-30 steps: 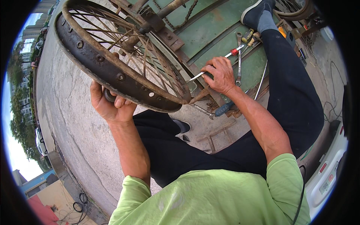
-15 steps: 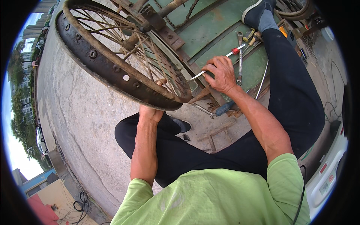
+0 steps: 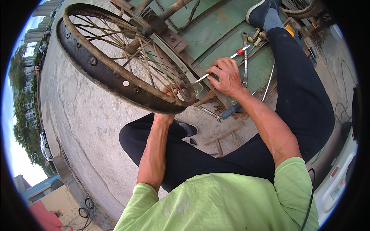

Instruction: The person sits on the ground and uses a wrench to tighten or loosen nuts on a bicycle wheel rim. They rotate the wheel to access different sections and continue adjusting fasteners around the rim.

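A rusty spoked wheel [image 3: 111,79] without a tyre is mounted at a metal frame, upper left. My left hand [image 3: 164,118] is closed around the lower part of its rim from beneath; some fingers show among the spokes on the inner side. My right hand [image 3: 226,77] is closed on a slim silver tool [image 3: 202,78] with a red band toward its far end. The tool's near tip is close to the spokes at the rim's right side; whether it touches them I cannot tell.
On the green metal panel [image 3: 221,21] lie a wrench [image 3: 245,63] and several handled tools. A blue-handled tool [image 3: 230,111] rests at the frame's lower edge. A chain [image 3: 189,20] hangs above. Beneath the wheel is concrete ground [image 3: 96,127]; a small rusty frame [image 3: 227,143] lies between my legs.
My left hand has moved a little to the right along the rim. Marks on the wheel sit slightly lower and further left. The right hand keeps nearly the same place.
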Available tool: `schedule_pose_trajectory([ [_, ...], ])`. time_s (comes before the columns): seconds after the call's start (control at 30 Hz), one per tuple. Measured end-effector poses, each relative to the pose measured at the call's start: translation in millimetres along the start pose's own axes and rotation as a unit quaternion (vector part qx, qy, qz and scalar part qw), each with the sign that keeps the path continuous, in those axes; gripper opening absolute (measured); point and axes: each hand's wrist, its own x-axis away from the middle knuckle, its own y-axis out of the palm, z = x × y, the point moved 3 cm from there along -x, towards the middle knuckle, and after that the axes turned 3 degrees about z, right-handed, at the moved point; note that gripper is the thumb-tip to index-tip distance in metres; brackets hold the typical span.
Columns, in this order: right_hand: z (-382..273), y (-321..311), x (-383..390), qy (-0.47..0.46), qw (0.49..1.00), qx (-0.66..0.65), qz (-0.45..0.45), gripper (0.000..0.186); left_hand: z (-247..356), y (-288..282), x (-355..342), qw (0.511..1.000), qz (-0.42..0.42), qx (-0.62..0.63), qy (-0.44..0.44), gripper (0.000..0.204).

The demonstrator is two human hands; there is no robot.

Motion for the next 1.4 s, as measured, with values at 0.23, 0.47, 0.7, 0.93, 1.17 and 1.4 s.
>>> schedule_pose_trajectory([
  [0.23, 1.7, 0.4, 2.3, 0.002, 1.0, 0.004, -0.001, 0.02, 2.5, 24.9, 9.8, 0.999, -0.007, -0.022, -0.041, 0.053],
  [0.47, 0.0, -0.3, 1.0, -0.003, 1.0, 0.013, 0.002, 0.02, 6.1, 14.7, 16.8, 0.997, -0.051, 0.003, -0.053, 0.046],
  [0.7, 0.6, -0.9, 1.1, 0.001, 1.0, 0.003, -0.002, 0.021, 24.1, 26.1, 32.3, 0.993, -0.065, 0.085, -0.058, 0.045],
  [0.93, 0.0, 0.0, 0.7, -0.004, 1.0, 0.003, 0.002, 0.021, 38.6, 27.7, 37.9, 0.987, -0.092, 0.123, -0.041, 0.044],
  [1.17, 0.2, 1.6, 1.2, 0.002, 1.0, 0.012, -0.008, 0.021, 40.2, 27.0, 39.9, 0.985, -0.104, 0.13, -0.035, 0.047],
  [1.4, -0.2, 0.5, 1.1, 0.002, 1.0, 0.009, -0.01, 0.021, 38.4, 27.3, 39.9, 0.986, -0.095, 0.132, -0.037, 0.044],
])
